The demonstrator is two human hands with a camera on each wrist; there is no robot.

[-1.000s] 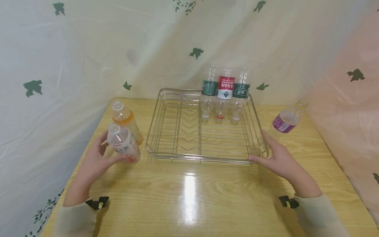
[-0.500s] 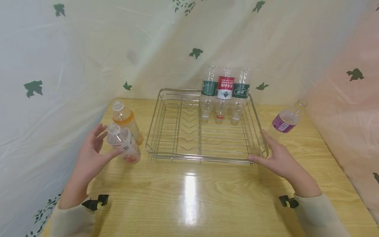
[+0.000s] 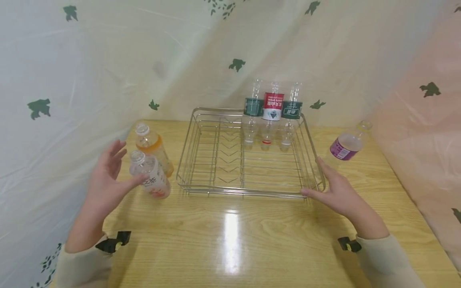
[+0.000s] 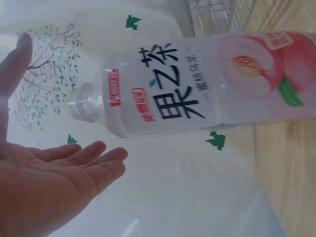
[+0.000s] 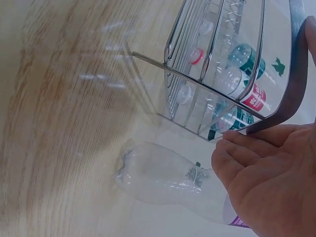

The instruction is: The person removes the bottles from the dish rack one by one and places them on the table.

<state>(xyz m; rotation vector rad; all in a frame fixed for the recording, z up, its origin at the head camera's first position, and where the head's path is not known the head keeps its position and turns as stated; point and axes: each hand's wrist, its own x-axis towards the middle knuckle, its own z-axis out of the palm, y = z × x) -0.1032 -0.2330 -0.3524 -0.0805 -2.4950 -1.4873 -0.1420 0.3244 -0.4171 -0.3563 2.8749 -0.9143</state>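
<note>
My left hand (image 3: pixel 108 182) is spread beside a peach tea bottle (image 3: pixel 153 180) with a white label. Its thumb overlaps the bottle in the head view, but the left wrist view shows a gap between fingers and bottle. Right behind stands an orange-tinted, uncapped bottle (image 3: pixel 155 150). My right hand (image 3: pixel 336 192) rests at the near right corner of a wire dish rack (image 3: pixel 245 191), thumb on the front rim, extended fingers along the side. Three clear bottles lean neck-down at the rack's back right, two with green labels and one with a red-and-white label (image 3: pixel 272 106).
A purple-labelled clear bottle (image 3: pixel 345 146) stands on the wooden table (image 3: pixel 180 240) to the right of the rack, close to my right fingers. A pale curtain (image 3: pixel 162 60) with green leaf prints hangs behind and around the table.
My left hand has let go of the peach tea bottle and drawn back to the left, its fingers opening. The bottle stays standing. My right hand keeps its place at the rack.
</note>
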